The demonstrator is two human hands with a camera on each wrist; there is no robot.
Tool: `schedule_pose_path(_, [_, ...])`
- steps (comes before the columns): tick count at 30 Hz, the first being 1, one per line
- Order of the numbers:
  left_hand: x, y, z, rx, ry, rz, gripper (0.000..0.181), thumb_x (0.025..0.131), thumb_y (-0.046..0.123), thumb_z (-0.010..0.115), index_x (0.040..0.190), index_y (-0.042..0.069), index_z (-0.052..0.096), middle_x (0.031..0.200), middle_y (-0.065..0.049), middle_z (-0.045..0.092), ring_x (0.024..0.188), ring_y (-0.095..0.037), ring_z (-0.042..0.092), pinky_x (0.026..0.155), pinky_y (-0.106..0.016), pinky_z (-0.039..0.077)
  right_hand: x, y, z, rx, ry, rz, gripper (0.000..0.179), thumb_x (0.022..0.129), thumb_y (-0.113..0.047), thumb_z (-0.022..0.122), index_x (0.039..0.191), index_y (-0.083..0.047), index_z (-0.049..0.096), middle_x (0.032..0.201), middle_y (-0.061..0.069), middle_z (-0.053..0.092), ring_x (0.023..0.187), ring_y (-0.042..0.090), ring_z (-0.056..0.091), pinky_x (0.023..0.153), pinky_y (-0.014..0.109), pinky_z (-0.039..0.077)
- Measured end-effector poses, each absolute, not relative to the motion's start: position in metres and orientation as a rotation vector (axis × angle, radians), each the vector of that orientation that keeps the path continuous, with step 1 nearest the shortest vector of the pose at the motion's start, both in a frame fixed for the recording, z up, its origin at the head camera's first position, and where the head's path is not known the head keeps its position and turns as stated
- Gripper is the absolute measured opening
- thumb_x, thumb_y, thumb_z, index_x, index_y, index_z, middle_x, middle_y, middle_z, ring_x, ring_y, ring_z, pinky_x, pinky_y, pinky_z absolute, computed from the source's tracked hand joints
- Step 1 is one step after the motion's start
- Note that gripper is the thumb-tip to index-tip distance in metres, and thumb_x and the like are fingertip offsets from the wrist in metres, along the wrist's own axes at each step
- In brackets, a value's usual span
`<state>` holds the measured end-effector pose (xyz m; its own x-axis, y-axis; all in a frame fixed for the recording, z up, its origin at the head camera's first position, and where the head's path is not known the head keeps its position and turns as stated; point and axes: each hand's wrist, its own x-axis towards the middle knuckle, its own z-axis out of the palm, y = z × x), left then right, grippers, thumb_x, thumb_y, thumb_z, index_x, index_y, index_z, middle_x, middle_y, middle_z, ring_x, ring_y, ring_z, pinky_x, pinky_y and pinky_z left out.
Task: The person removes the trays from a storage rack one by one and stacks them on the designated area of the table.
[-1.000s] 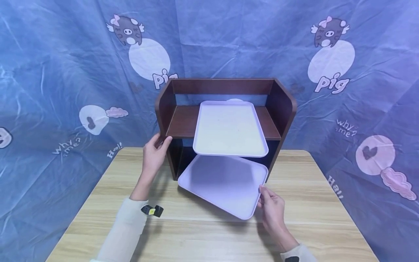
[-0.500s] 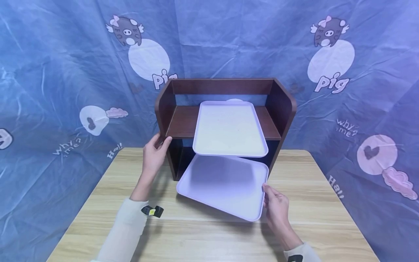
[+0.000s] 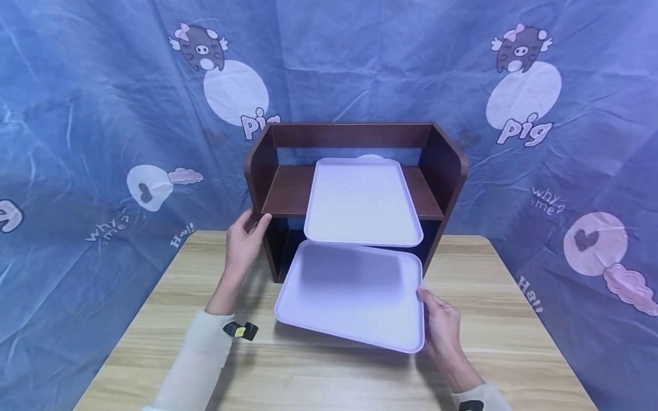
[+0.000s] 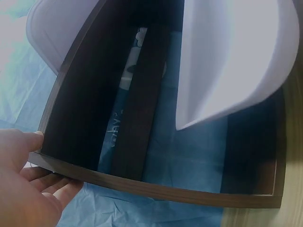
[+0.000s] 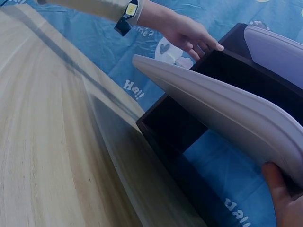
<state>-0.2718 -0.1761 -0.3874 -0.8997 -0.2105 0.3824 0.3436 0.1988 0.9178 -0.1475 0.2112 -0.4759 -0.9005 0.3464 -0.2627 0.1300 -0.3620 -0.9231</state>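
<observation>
Here at the rack (image 3: pixel 352 136), the left hand (image 3: pixel 244 242) has the front edge of its left side, thumb on one face, fingers curled behind. A firm hold, and a sensible brace, I'd judge: a light frame could shift if a tray knocks it.

Over at the rack's right front, the right hand (image 3: pixel 443 325) pinches the lower tray (image 3: pixel 354 297) by its right edge, thumb on the rim, fingers tucked beneath. That tray sits before the rack's lower opening, front edge lifted off the table (image 3: pixel 169 319), turned askew. Whether its back edge rests on anything, I can't tell.

Above, the upper tray (image 3: pixel 362 200) lies on the rack's middle shelf, jutting out over the lower one. That's the hazard, to my eye: lift too high and rims could clash. Best to hold it low, square it to the rack's sides, and grip nearer the middle of the front edge, as one side alone invites twisting.
</observation>
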Motion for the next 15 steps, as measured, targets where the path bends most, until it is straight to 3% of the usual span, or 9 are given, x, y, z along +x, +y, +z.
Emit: schedule_pose_path(15, [-0.271, -0.176, -0.386, -0.134, -2.046, -1.764, 0.045, 0.104, 0.016, 0.072, 0.143, -0.005, 0.063, 0.142, -0.029, 0.065, 0.136, -0.034, 0.064, 0.107, -0.017, 0.056, -0.145, 0.226, -0.470, -0.678, -1.748, 2.472, 0.026, 0.107, -0.031, 0.067, 0.085, -0.030, 0.081, 0.084, -0.009, 0.080, 0.081, 0.008, 0.076, 0.075, 0.027, 0.068])
